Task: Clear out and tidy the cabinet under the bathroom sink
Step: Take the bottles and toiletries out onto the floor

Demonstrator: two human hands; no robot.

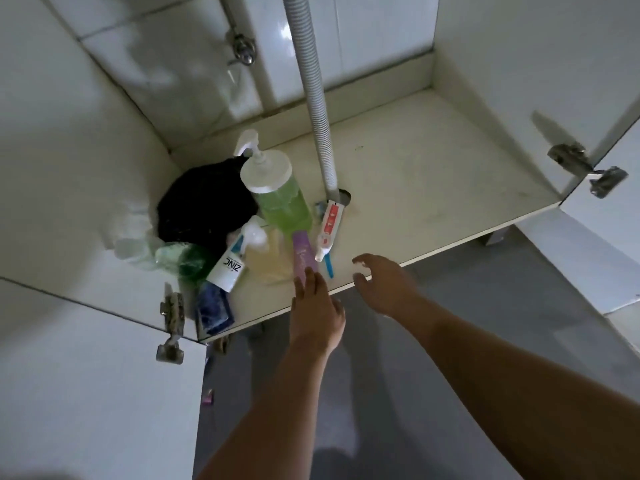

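Note:
The open cabinet's white floor [433, 188] holds a cluster at its left: a green pump bottle [280, 192], a black bag [204, 202], a white ZINC bottle [228, 266], a pale yellow bottle [270, 261], a purple tube [303, 252], a white-and-red toothpaste tube [328, 226], a blue toothbrush [329, 266] and a blue packet [213, 306]. My left hand [315, 306] reaches in with straight fingers, its tips touching the purple tube's near end. My right hand [384, 285] hovers at the shelf's front edge, fingers loosely curled, holding nothing.
A corrugated grey drain hose [317, 98] drops through a hole in the cabinet floor. A metal valve [242, 50] sits on the tiled back wall. Both doors stand open, with hinges at left [171, 317] and right [585, 164]. Crumpled clear and green plastic [166, 254] lies at the left wall.

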